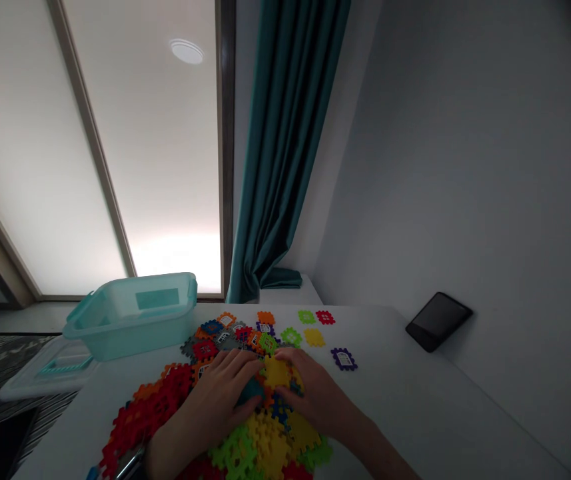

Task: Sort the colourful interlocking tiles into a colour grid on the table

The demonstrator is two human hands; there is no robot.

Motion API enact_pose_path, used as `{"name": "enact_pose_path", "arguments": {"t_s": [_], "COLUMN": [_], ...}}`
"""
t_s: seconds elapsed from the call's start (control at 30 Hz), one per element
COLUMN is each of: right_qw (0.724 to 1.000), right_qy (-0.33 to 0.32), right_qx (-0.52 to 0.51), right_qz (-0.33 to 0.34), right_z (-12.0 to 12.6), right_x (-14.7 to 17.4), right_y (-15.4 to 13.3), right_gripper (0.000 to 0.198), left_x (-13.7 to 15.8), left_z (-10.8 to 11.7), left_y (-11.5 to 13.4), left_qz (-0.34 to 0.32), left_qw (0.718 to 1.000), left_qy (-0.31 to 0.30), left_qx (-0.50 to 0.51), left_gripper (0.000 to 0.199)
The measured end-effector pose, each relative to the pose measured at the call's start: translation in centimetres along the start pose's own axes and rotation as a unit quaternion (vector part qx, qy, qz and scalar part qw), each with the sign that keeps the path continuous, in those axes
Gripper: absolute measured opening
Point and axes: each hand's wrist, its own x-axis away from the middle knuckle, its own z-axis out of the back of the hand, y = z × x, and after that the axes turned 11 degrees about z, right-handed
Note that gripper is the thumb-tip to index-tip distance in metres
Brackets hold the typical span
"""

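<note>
My left hand (225, 390) curls over a dark teal interlocking tile (251, 392), with its fingertips at the edge of a yellow interlocking tile (276, 372). From the other side, my right hand (318, 393) grips that yellow tile between thumb and fingers. Orange edges show where the two tiles meet; whether they are joined I cannot tell. Beneath both hands lies a heap of notched plastic tiles: red ones (150, 410) at the left, green ones (235, 453) and yellow ones (268, 443) in front. My palms hide part of the heap.
A turquoise plastic box (135, 340) stands at the back left of the white table (415, 413), beside its lid (40, 373). Loose tiles, including a purple one (344, 359), lie beyond my hands. A dark flat device (439, 321) is near the right wall.
</note>
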Motion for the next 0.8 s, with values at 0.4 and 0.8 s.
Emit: {"name": "enact_pose_path", "arguments": {"t_s": [0.4,0.8], "right_qw": [0.991,0.956], "right_qy": [0.078,0.183], "right_qx": [-0.105,-0.205], "right_qz": [-0.002,-0.102], "right_z": [-1.7,-6.0], "right_x": [-2.1,0.3], "right_y": [-1.7,-1.0], "right_gripper": [0.02,0.034], "left_x": [0.1,2.0], "left_z": [0.0,-1.5], "left_y": [-1.0,-1.0], "left_qz": [0.091,0.116], "left_qw": [0.971,0.975], "left_qy": [0.112,0.073], "left_qx": [0.193,0.173], "left_gripper": [0.02,0.032]}}
